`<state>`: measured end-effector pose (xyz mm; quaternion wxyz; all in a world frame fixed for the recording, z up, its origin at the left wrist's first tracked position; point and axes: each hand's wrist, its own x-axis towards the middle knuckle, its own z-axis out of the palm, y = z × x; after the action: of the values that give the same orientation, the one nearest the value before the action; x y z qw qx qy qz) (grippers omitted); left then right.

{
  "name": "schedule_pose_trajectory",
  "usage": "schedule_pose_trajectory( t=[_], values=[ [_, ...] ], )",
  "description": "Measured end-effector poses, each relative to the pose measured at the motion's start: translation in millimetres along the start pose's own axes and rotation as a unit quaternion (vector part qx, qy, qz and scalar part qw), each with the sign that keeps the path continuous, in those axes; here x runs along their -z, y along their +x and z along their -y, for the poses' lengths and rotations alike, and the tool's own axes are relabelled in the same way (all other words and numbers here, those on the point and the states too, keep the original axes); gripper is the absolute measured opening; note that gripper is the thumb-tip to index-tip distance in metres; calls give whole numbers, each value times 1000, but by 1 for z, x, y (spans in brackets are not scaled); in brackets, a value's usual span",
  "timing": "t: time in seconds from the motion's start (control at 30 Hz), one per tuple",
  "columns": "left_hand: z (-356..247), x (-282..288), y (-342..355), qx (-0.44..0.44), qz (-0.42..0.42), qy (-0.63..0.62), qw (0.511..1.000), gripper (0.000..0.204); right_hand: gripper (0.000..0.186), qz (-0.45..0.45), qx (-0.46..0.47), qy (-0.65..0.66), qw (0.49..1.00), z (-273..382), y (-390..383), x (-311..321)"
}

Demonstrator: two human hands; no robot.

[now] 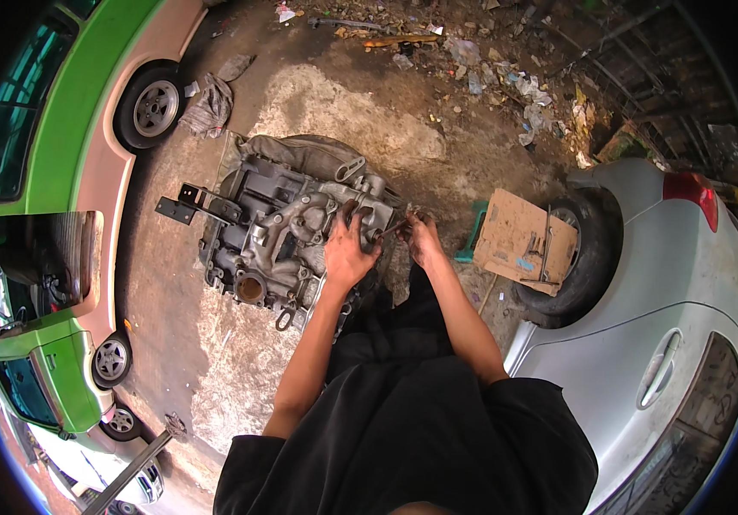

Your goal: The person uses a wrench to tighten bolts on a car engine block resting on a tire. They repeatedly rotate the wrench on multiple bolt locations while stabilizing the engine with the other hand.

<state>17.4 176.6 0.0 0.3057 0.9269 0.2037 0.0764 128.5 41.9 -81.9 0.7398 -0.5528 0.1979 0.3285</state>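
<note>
A grey metal engine (279, 236) with manifold castings and a round brown-rimmed port lies in front of me, bearing on a worn tyre. My left hand (349, 253) rests on its right-hand part, fingers stretched and apart over the casting. Just beyond the engine's right end, my right hand (423, 240) has its fingers pinched together. A thin dark piece seems to run from those fingertips toward the engine, too small to name. Dark grime covers the fingertips of both hands.
To my right, a cardboard sheet (519, 236) with long metal tools lies on a green stool (476, 232), beside a silver car (635, 300). A green and beige van (60, 154) stands on the left. A crumpled cloth (208, 107) and scattered litter (532, 94) lie on the far ground.
</note>
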Motion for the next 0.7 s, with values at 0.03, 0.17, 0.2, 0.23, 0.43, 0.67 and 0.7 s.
schedule_pose_trajectory(
  t=[0.03, 0.17, 0.2, 0.23, 0.43, 0.67, 0.7],
  values=[
    [2, 0, 1, -19, -10, -7, 1000, 64, 20, 22, 11, -2, 1000, -1, 3, 1],
    [6, -3, 2, -45, -30, -12, 998, 65, 19, 32, 12, -13, 999, -5, 10, 5],
    [6, -3, 1, -43, -28, -19, 999, 64, 19, 27, 8, -13, 1000, -6, 10, 5],
    [7, -2, -1, -40, -26, -25, 999, 63, 19, 21, 6, -21, 1000, -6, 10, 3],
    [18, 9, 2, -71, -30, -188, 979, 49, 24, -111, 29, -109, 987, 3, -3, -8],
    [33, 20, -7, -19, -50, -299, 953, 39, 17, -27, 191, -232, 954, 19, -15, -22],
    [35, 21, -9, -7, -43, -298, 954, 39, 17, -24, 216, -264, 940, 23, -16, -25]
  ],
)
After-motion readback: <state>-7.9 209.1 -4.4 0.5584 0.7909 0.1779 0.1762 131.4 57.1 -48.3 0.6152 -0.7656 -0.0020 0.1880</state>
